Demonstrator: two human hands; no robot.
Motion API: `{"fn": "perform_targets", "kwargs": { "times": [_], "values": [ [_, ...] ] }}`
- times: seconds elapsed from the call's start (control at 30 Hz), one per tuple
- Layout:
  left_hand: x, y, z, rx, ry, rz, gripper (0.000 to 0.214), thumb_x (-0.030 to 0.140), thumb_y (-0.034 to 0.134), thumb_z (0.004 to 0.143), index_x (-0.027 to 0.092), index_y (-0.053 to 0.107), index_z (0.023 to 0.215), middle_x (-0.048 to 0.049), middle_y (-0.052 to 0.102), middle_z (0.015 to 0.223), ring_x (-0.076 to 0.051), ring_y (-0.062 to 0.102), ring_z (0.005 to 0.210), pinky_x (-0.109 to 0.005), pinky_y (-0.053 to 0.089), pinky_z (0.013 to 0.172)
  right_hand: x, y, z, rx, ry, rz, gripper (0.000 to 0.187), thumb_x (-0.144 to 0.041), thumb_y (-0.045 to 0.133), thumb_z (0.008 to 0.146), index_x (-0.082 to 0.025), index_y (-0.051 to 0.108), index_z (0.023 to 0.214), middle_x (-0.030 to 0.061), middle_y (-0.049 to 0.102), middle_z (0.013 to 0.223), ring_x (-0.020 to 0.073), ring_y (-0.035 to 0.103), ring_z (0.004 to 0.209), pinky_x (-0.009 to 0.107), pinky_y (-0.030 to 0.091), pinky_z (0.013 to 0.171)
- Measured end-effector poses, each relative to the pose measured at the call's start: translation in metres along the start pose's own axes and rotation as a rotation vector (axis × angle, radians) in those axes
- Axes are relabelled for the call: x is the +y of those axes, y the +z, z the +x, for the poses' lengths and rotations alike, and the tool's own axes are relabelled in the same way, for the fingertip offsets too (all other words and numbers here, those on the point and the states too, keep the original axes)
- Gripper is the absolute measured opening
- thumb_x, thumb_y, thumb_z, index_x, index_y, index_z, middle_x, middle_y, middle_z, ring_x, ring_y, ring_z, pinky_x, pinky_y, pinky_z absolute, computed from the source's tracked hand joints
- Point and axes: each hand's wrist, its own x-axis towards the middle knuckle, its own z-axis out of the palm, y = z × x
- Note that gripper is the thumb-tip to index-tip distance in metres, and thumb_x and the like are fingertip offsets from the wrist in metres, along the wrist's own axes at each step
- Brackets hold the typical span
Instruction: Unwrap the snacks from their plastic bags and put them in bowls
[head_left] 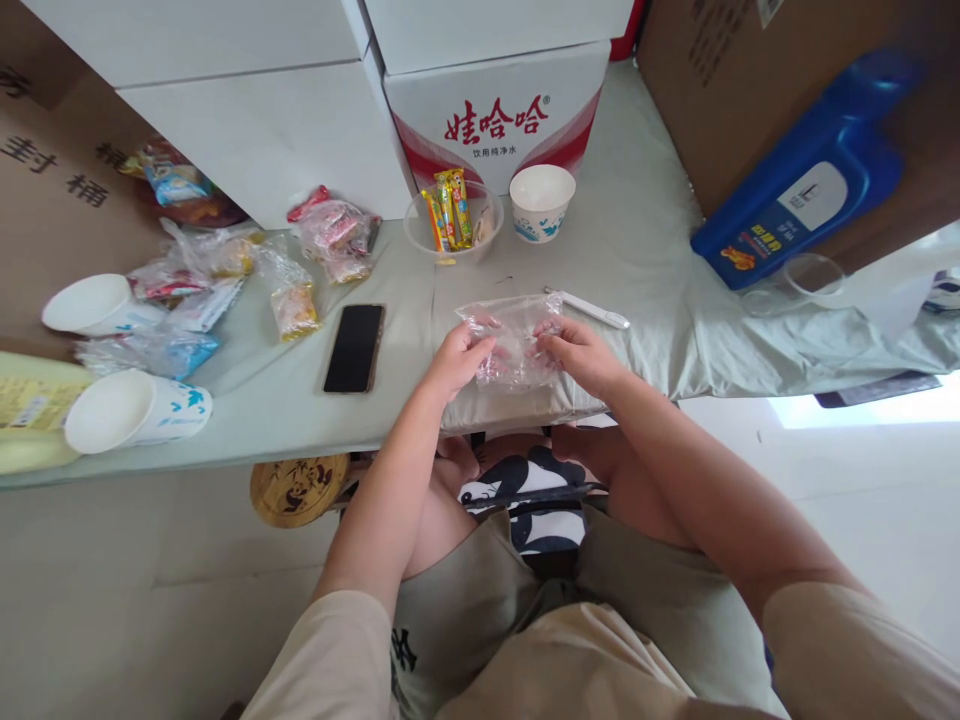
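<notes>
— How many cups are sitting on the counter (300, 420)?

— Three white paper ones. The far tipped cup (97, 303) and the near tipped cup (135, 410) are lying on their sides out at nine o'clock from the hands, and the upright cup (541, 200) is standing at twelve o'clock. One phone (354, 347) is lying face up at nine o'clock, much closer in. One white pen (592, 308) is resting at one o'clock, and one blue bottle (810, 180) is leaning at two o'clock.

— Is anything sitting inside a container?

— The clear bowl (450, 225), just at eleven o'clock, is holding a few yellow snack sticks (448, 212). Several snack packets (292, 300) are lying loose at ten o'clock.

— And what are the hands doing?

— Both are reaching forward over the counter's near edge. The left hand (457, 355) and the right hand (581, 355) are each pinching a side of one clear bag (514, 340), fingers closed on the plastic, and the bag is lying on the counter between them. Something pinkish is showing inside it, but I cannot tell what.
</notes>
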Motion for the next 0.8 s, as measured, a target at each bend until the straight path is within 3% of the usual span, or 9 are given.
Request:
{"fn": "perform_targets", "kwargs": {
  "times": [0.1,0.17,0.3,0.4,0.47,0.53,0.63,0.73,0.8],
  "values": [
    [0.002,-0.005,-0.003,0.026,-0.016,0.073,0.033,0.026,0.067,0.083,0.021,0.059,0.114,0.0050,0.064,0.060,-0.011,0.059,0.043,-0.019,0.042,0.045,-0.001,-0.002,-0.001,0.005,-0.002,-0.063,0.029,-0.039,0.072,0.078,-0.026,0.064,0.102,-0.0049,0.060,0.057,0.0128,0.054,0.048,0.027,0.044,0.048],
    [0.005,-0.010,-0.005,0.012,0.010,0.005,0.034,0.026,0.068,0.080,0.022,0.060,0.113,0.0064,0.061,0.057,-0.010,0.056,0.041,-0.018,0.037,0.040,-0.003,-0.004,-0.002,-0.010,-0.028,0.042,0.035,-0.038,0.069,0.079,-0.028,0.062,0.111,-0.0065,0.058,0.057,0.0125,0.053,0.047,0.026,0.044,0.047],
    [0.010,-0.016,-0.008,-0.013,0.070,-0.207,0.022,0.027,0.072,0.071,0.020,0.062,0.090,0.0073,0.055,0.054,-0.008,0.054,0.044,-0.017,0.040,0.041,-0.007,-0.007,-0.004,-0.065,-0.054,0.243,0.020,-0.038,0.066,0.076,-0.025,0.060,0.089,-0.0037,0.059,0.062,0.0128,0.055,0.050,0.028,0.049,0.050],
    [0.011,-0.015,-0.006,-0.067,0.077,-0.252,0.021,0.037,0.068,0.075,0.018,0.059,0.074,0.0040,0.055,0.058,-0.008,0.056,0.049,-0.020,0.047,0.046,-0.008,-0.008,-0.004,-0.067,-0.061,0.227,0.026,-0.048,0.059,0.080,-0.023,0.055,0.075,0.0008,0.058,0.067,0.0142,0.057,0.056,0.030,0.052,0.052],
    [0.009,-0.015,-0.003,-0.091,0.100,-0.192,0.024,0.039,0.069,0.075,0.017,0.058,0.071,0.0034,0.055,0.061,-0.008,0.055,0.050,-0.020,0.046,0.047,-0.005,-0.006,-0.002,-0.019,-0.082,0.154,0.031,-0.052,0.062,0.079,-0.023,0.052,0.076,0.0001,0.057,0.069,0.0138,0.056,0.059,0.029,0.052,0.053],
    [0.004,-0.014,0.002,-0.072,0.149,-0.088,0.021,0.030,0.074,0.070,0.017,0.059,0.077,0.0048,0.057,0.064,-0.006,0.054,0.052,-0.018,0.045,0.050,-0.001,-0.005,0.001,0.064,-0.097,0.077,0.035,-0.046,0.074,0.072,-0.025,0.050,0.086,-0.0037,0.055,0.069,0.0128,0.054,0.060,0.028,0.051,0.055],
    [-0.004,-0.017,0.010,0.095,0.236,0.053,0.034,0.013,0.074,0.065,0.020,0.059,0.095,0.0049,0.063,0.077,-0.006,0.059,0.060,-0.018,0.048,0.060,0.004,-0.005,0.006,0.234,-0.142,0.032,0.051,-0.034,0.080,0.065,-0.028,0.048,0.105,-0.0075,0.055,0.071,0.0127,0.054,0.064,0.029,0.051,0.062],
    [-0.009,-0.019,0.017,0.380,0.352,0.162,0.032,0.009,0.071,0.069,0.021,0.058,0.096,0.0021,0.065,0.088,-0.006,0.060,0.066,-0.020,0.049,0.066,0.004,-0.006,0.008,0.393,-0.231,-0.041,0.033,-0.033,0.073,0.070,-0.025,0.053,0.095,-0.0052,0.056,0.073,0.0128,0.053,0.066,0.031,0.049,0.068],
    [-0.012,-0.015,0.018,0.388,0.370,0.195,0.020,0.016,0.071,0.075,0.019,0.059,0.090,0.0004,0.065,0.087,-0.008,0.062,0.069,-0.022,0.050,0.070,0.002,-0.004,0.005,0.455,-0.286,-0.180,0.019,-0.033,0.068,0.074,-0.023,0.054,0.082,-0.0030,0.057,0.073,0.0142,0.054,0.069,0.033,0.048,0.072]
  ]
}}
